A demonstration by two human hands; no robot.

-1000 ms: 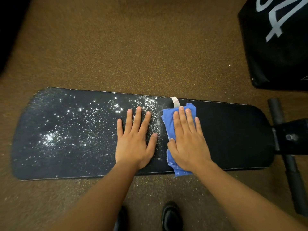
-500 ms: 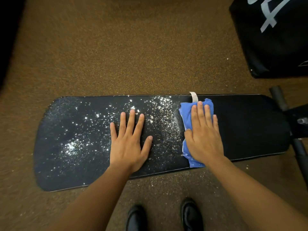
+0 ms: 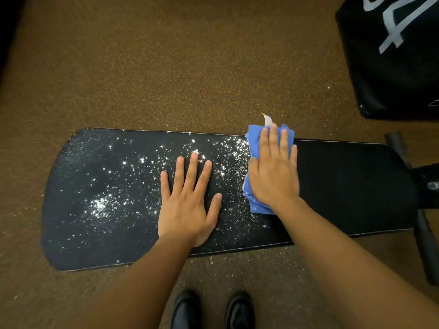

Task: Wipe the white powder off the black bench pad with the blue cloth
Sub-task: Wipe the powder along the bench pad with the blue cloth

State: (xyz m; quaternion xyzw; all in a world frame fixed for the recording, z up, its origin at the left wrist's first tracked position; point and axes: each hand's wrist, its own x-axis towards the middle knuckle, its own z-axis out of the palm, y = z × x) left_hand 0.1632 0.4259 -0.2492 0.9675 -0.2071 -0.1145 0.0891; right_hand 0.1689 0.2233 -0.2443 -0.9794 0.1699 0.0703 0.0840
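Floor: brown speckled rubber gym flooring (image 3: 166, 67), with some white specks scattered on it along the near edge of the pad. On it stands a low bench with a long black padded bench top, rounded at its left end (image 3: 344, 186). A black metal frame with a cylindrical roller (image 3: 425, 245) joins the pad at the right. A black bag or case with white lettering (image 3: 392, 55) sits at upper right, well apart from the pad.

White powder (image 3: 102, 205): scattered over the left and middle of the pad, densest in a clump left of centre. The pad to the right of the cloth looks clean and dark.

Right hand (image 3: 273, 176): fingers straight and together, palm flat, pressing a folded blue cloth with a pale tag at its far edge (image 3: 254, 141) onto the pad. The cloth sits at the boundary between clean and powdered surface and overhangs the far edge. Not gripped; pinned under the palm, likely for even pressure across the pad's width.

Left hand (image 3: 187, 205): spread flat on the powdered middle, holding nothing. Judged to be bracing the body or steadying the bench.

Two black shoes (image 3: 211, 309) at the bottom edge; the person stands at the near side.

Judgement: roughly a third wiped. The left hand rests in powder and must lift before the cloth passes there.
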